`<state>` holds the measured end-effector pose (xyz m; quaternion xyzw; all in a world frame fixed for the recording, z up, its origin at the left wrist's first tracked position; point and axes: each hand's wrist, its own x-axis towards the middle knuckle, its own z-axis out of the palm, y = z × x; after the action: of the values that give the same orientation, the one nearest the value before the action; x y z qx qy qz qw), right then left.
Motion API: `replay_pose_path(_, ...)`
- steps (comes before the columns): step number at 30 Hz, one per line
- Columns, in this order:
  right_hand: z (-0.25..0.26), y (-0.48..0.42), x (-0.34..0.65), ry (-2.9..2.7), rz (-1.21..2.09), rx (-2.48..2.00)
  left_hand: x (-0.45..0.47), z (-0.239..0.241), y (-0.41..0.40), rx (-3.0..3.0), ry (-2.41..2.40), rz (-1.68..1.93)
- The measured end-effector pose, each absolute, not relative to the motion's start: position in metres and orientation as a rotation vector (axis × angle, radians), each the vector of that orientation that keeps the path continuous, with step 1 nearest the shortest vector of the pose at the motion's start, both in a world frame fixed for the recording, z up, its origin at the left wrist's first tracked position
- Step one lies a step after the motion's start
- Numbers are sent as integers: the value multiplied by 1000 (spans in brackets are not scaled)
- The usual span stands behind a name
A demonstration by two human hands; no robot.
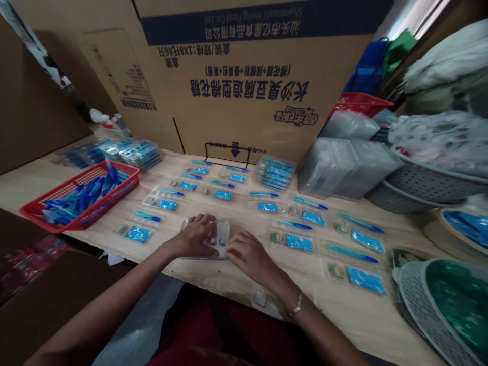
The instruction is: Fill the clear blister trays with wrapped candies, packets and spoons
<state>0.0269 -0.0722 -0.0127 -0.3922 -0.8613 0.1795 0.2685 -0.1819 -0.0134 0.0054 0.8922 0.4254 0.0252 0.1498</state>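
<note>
A clear plastic tray (224,227) lies near the table's front edge, between my two hands. My left hand (196,236) reaches over its left part, fingers curled and thumb low on the tray, gripping it. My right hand (249,254) is closed at the tray's right edge, its fingertips pressed against the plastic. Small moulded hollows show in the tray; my left fingers hide part of it. Around it lie several filled trays, each with a blue pen (148,216) and a blue patterned packet (138,234); some also show a small striped piece (337,271).
A red basket (131,173) of blue pens stands left. Stacked filled packs (275,173) and clear plastic stacks (328,168) sit at the back, before a large cardboard box (244,117). Grey baskets (417,295) crowd the right edge.
</note>
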Motion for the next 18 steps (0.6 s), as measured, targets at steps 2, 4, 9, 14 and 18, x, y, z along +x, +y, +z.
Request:
replay_pose_path(2, -8, -71, 22, -2414, 450, -1122, -185, 5, -15, 2587, 1216, 77)
replay_pose_path(4, -7, -81, 35, -2436, 448, -1258, -190, 4, -16, 2594, 1226, 83)
replay_pose_path(9, -27, -131, 98, -2357, 449, -1667, -199, 3, -21, 2561, 1242, -18)
replay_pose_path(14, -27, -155, 119, -2246, 415, -1587, -200, 12, -17, 2508, 1213, -61)
replay_pose_path(18, -13, -162, 109, -2219, 53, -1428, -201, 14, -12, 2514, 1113, -16)
